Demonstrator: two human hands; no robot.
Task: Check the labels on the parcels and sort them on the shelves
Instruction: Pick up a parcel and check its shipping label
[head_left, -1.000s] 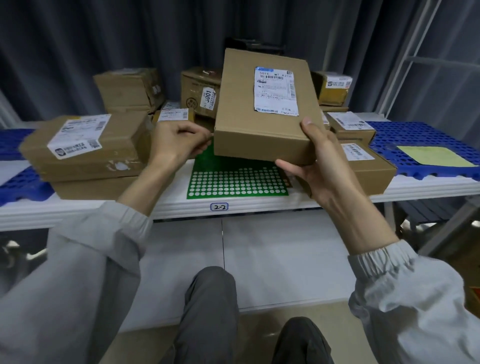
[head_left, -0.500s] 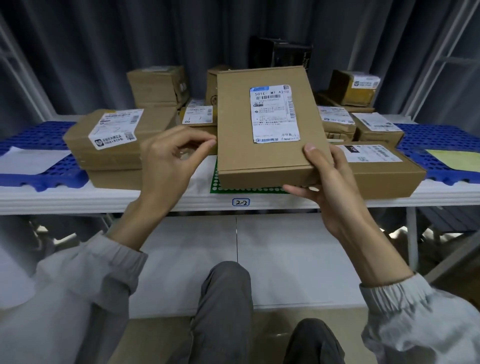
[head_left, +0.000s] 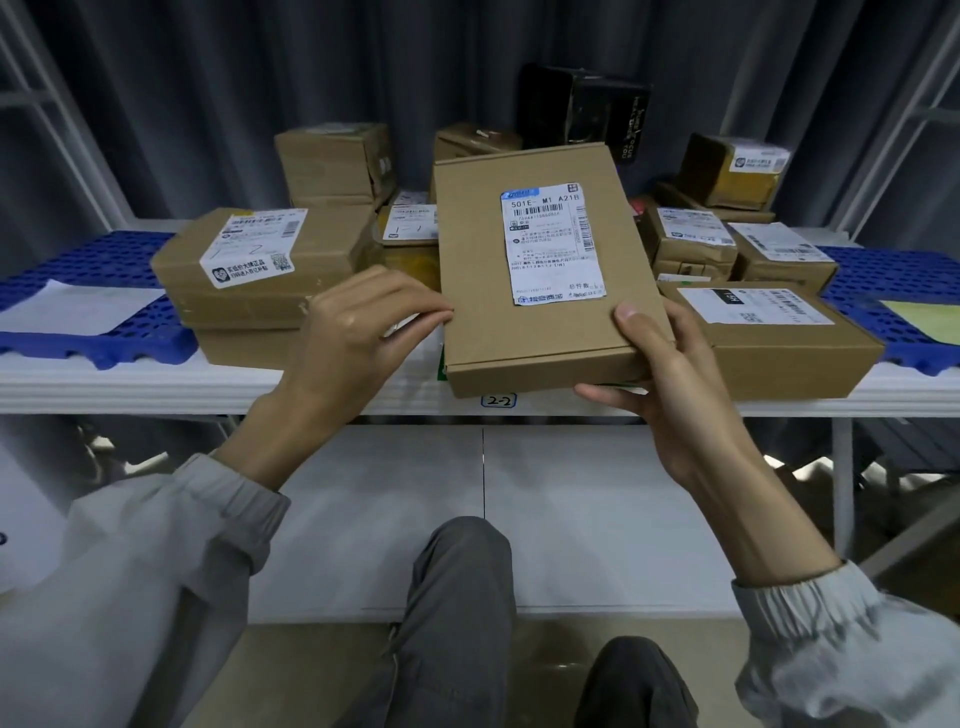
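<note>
I hold a flat brown parcel tilted up over the white shelf, above the shelf tag "2-2". Its white label faces me and reads "501E M1 A21B". My right hand grips the parcel's lower right corner, thumb on top and fingers underneath. My left hand reaches in from the left, and its fingertips touch the parcel's left edge.
Several labelled brown parcels crowd the shelf: a stack on the left, a flat box on the right, smaller ones behind. A black box stands at the back. Blue perforated pallets lie at both shelf ends. My knees are below.
The parcel has come down and towards me, tilting so its label faces up. My left hand has opened and moved right until its fingertips reach the parcel's left edge.
</note>
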